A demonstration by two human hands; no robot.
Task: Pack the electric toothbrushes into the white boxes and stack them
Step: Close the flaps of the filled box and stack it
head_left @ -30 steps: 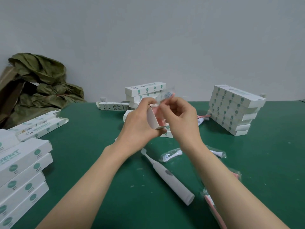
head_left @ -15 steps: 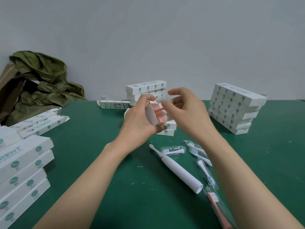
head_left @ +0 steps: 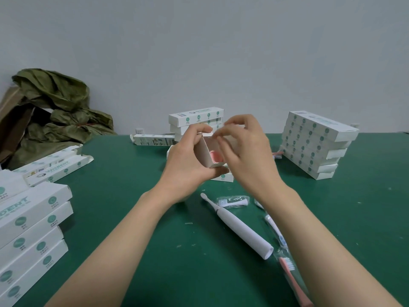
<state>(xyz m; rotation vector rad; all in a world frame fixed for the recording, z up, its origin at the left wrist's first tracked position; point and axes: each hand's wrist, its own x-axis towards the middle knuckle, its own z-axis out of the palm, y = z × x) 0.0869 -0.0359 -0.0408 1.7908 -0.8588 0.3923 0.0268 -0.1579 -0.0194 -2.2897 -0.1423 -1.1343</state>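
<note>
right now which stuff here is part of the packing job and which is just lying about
Job:
- open white box, gripped by left hand, right hand at its open end
- pink toothbrush end inside it
- white toothbrush
- bagged brush heads
- bagged pink toothbrush
- left box stack, right box stack

Lying about:
- crumpled green cloth
- brown cardboard
- wall socket

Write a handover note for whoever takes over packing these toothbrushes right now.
Left hand grips the open white box, something pink inside.
Right hand: fingertips at its top flap; grip unclear.
White toothbrush, bagged pink toothbrush and bagged brush heads lie loose on the green table.
Done: boxes stacked in left stack, back stack, right stack.
Left: close this box, stack it, pack the loose brushes.
</note>
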